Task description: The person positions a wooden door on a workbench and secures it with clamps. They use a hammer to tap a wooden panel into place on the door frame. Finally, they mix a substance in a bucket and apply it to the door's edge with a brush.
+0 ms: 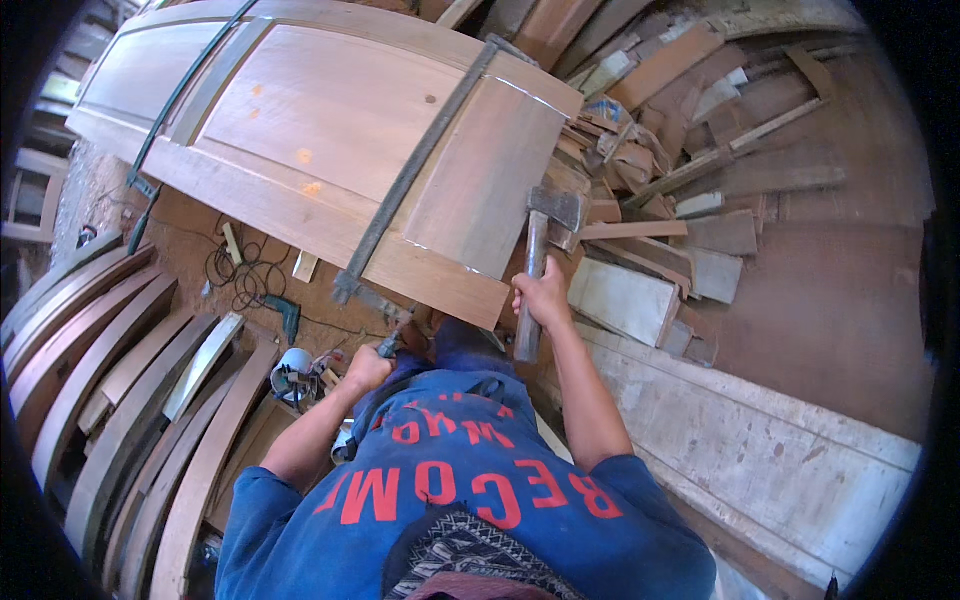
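A dark patterned cloth [460,550] lies nearest, at the near edge, over a blue shirt [640,520] with red lettering across it. Beyond the shirt, the right hand [543,297] is closed around the greyish handle of a hammer [536,245], whose metal head points to the far side, just beside the right end of a large panelled door [330,120]. The left hand [370,370], lower and to the left, is curled around a greenish grip [387,348] near the door's near edge; whether that belongs to a separate tool or to a clamp is too small to tell. The door stretches from the middle to the far left, pale wood with a few orange marks. A grey bar clamp [418,167] crosses it toward its right end, and a dark green clamp [190,88] crosses it farther left. Below the door's near edge, a green drill [287,315] lies by a loop of black cable [245,275], with a blue and white power tool [295,370] nearer. Curved wooden pieces [222,460] stand side by side along the left. On the right, wood offcuts [715,235] are heaped beyond a long pale board [760,460].
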Tool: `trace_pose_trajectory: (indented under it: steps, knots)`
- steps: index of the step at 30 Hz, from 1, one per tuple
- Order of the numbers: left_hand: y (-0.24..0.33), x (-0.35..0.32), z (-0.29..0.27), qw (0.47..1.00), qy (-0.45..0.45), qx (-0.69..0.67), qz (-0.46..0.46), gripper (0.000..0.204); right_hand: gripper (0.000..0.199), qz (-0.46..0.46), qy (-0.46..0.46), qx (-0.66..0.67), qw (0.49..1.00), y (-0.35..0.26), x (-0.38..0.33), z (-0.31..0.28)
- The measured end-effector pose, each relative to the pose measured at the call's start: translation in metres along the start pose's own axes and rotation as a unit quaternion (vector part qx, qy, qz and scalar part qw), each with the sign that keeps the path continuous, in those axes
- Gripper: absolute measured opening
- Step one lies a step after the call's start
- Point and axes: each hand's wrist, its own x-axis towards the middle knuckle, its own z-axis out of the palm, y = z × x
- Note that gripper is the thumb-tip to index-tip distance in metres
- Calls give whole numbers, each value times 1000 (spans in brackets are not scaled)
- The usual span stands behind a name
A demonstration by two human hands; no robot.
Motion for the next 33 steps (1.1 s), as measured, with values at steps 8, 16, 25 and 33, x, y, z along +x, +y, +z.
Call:
trace_pose_trajectory:
  steps: [8,16,25,33]
  knots:
    - [36,-22,6,977,151,121,-88,38,46,-181,-204,-74,959,-64,14,132]
    - [9,-1,7,991,98,89,-12,37,43,-433,-160,-211,862,-123,68,183]
    - [-11,13,-1,996,-57,-66,-24,40,63,-486,-131,-559,659,-6,29,-16]
    - [-3,8,1,999,-1,-31,-33,38,69,-433,-87,-603,664,42,6,11]
